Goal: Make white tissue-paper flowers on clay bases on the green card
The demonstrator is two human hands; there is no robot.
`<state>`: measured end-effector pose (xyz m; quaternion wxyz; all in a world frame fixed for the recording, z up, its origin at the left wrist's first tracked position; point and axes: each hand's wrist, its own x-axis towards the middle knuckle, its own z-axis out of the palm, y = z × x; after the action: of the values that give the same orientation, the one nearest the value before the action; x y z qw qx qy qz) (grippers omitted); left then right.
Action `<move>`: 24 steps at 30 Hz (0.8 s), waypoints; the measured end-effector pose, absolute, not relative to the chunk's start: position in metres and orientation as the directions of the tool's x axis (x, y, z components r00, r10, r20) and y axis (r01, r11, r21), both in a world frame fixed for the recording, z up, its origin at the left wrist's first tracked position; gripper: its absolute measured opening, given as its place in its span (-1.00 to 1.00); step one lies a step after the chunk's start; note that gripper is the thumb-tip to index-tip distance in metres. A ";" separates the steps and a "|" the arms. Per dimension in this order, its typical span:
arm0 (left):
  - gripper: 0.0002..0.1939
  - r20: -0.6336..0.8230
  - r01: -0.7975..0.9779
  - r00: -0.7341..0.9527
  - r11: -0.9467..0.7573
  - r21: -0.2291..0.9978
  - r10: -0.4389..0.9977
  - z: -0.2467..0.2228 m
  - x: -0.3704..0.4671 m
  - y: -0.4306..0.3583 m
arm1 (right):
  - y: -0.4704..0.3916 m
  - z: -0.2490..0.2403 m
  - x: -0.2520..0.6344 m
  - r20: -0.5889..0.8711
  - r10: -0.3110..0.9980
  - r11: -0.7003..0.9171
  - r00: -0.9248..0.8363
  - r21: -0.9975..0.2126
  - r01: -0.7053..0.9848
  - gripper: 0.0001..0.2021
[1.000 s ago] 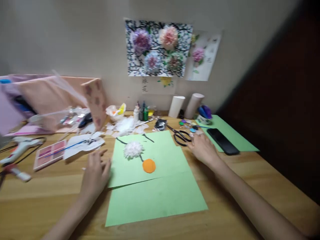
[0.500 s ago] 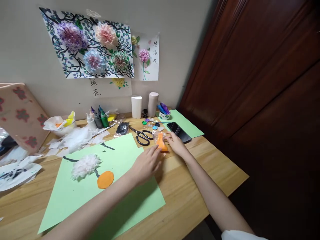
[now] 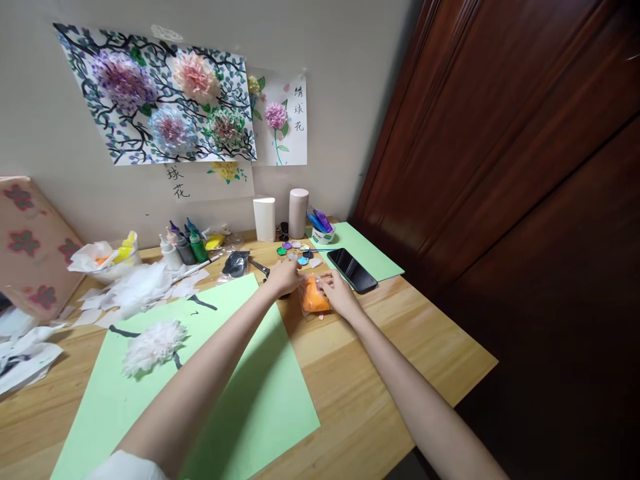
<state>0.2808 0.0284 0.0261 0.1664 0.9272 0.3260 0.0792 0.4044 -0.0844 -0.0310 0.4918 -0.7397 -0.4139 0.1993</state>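
A clear plastic bag of orange clay (image 3: pixel 315 298) lies on the wooden table, right of a large green sheet (image 3: pixel 273 373). My left hand (image 3: pixel 284 278) is closed at the bag's upper left corner, its fingertips bunched together. At the upper right edge, my right hand (image 3: pixel 341 293) pinches the bag between thumb and fingers. Black scissors (image 3: pixel 260 267) are mostly covered by my left hand. A white fluffy paper flower (image 3: pixel 155 347) and dark painted branches (image 3: pixel 203 302) are on the green sheet. My left forearm hides the orange disc.
A black phone (image 3: pixel 353 270) lies right of the bag, partly on another green sheet (image 3: pixel 370 250). Small paint pots (image 3: pixel 287 245), a white box (image 3: pixel 265 219) and a lidded cylinder (image 3: pixel 299 213) stand behind. Paint bottles (image 3: pixel 185 247) and paper scraps (image 3: pixel 135 287) are to the left.
My left hand has moved up to the bag's top left, over the scissors. The bag now looks wider and more spread. My right hand stays at its right edge; the view shifted slightly.
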 end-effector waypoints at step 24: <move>-0.81 0.397 0.412 0.749 -0.842 0.349 0.530 0.085 0.252 -0.004 | -0.091 -0.002 0.385 0.328 0.697 0.307 0.638 -0.940 0.149 -0.69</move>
<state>0.2517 -0.0042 0.0850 0.1204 0.9275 0.2539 0.2467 0.3852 -0.0914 -0.0018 0.7134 -0.5567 -0.3799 0.1919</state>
